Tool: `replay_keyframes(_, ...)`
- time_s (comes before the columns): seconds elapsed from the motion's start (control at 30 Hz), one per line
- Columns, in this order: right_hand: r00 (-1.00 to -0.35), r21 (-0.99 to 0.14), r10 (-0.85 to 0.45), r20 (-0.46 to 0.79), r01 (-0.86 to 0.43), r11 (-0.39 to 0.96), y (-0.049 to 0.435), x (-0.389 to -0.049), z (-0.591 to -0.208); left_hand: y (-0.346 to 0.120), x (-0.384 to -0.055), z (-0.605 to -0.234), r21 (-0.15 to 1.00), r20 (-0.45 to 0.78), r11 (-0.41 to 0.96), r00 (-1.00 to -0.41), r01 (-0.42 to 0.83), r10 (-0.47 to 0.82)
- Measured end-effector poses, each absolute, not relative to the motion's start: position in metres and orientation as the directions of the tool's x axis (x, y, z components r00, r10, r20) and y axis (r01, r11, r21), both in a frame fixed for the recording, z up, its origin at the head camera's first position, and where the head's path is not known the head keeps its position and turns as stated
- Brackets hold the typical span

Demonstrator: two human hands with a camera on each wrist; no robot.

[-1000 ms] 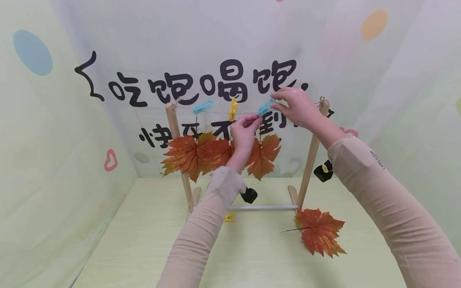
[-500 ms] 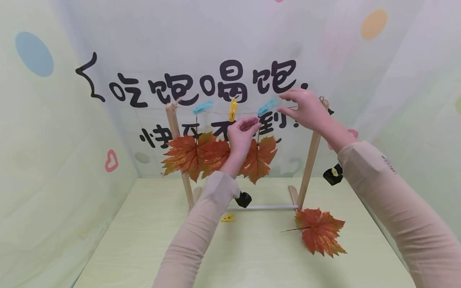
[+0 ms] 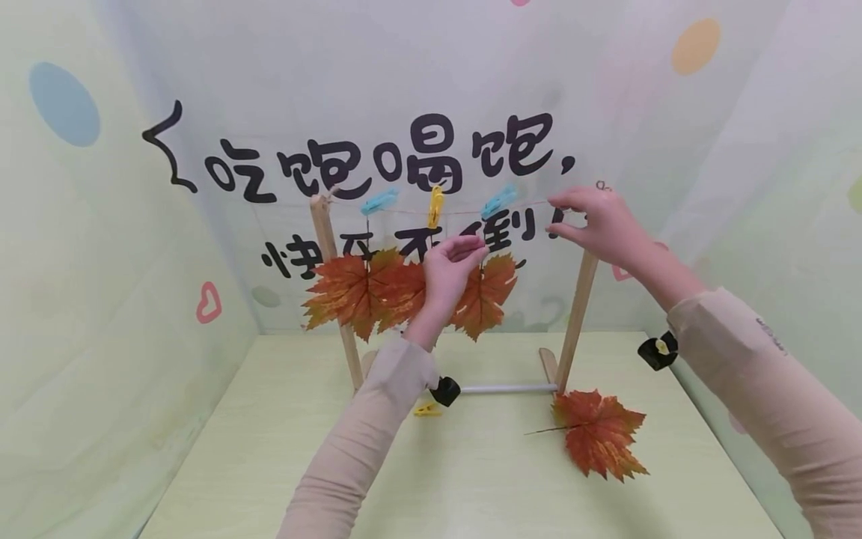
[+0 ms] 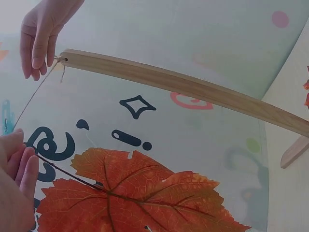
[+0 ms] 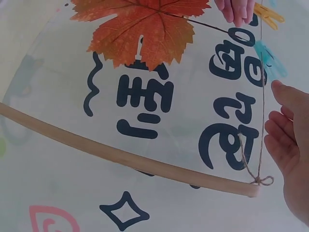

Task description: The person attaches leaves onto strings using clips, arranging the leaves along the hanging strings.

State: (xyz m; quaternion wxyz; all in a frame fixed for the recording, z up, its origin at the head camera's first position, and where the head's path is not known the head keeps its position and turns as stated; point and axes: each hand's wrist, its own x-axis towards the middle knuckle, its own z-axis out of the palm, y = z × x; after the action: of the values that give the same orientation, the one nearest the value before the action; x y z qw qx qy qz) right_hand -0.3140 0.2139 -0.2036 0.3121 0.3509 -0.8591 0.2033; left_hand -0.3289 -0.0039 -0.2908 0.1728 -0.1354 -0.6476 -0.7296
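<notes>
An orange-red maple leaf (image 3: 486,299) hangs by its thin stem from a blue clothespin (image 3: 499,202) on the twine line (image 3: 465,212). My left hand (image 3: 453,273) is just below that clothespin, thumb and fingers loosely bent near the stem (image 4: 67,173), with nothing seen held between them. My right hand (image 3: 599,221) is to the right of the clothespin near the right post, thumb and fingers spread apart around nothing. Two more leaves hang to the left: one leaf (image 3: 357,292) under a blue clothespin (image 3: 380,201), another leaf (image 3: 407,288) under a yellow clothespin (image 3: 436,206), partly hidden by my left hand.
The twine is tied between two wooden posts, the left post (image 3: 325,228) and the right post (image 3: 581,314), joined low by a white rod (image 3: 508,388). On the table (image 3: 485,479) lie a loose maple leaf (image 3: 599,434) and a yellow clothespin (image 3: 427,409). A printed cloth (image 3: 431,67) hangs behind.
My right hand has let go of the right blue clothespin and drawn away to the right. My left hand has dropped slightly below the clothespin, which stays on the line with its leaf.
</notes>
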Motion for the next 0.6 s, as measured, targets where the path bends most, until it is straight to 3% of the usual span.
replay_keyframes(0.33, -0.572, -0.109, -0.473, 0.67, -0.706, 0.699, 0.225, -0.305, -0.23, -0.001, -0.322, -0.303, 0.9, 0.432, -0.078, -0.902, 0.43, 0.01)
replay_keyframes(0.6, -0.632, -0.222, -0.466, 0.619, -0.71, 0.668, 0.228, -0.3, -0.264, 0.007, -0.32, -0.322, 0.91, 0.414, -0.025, -0.907, 0.413, 0.071)
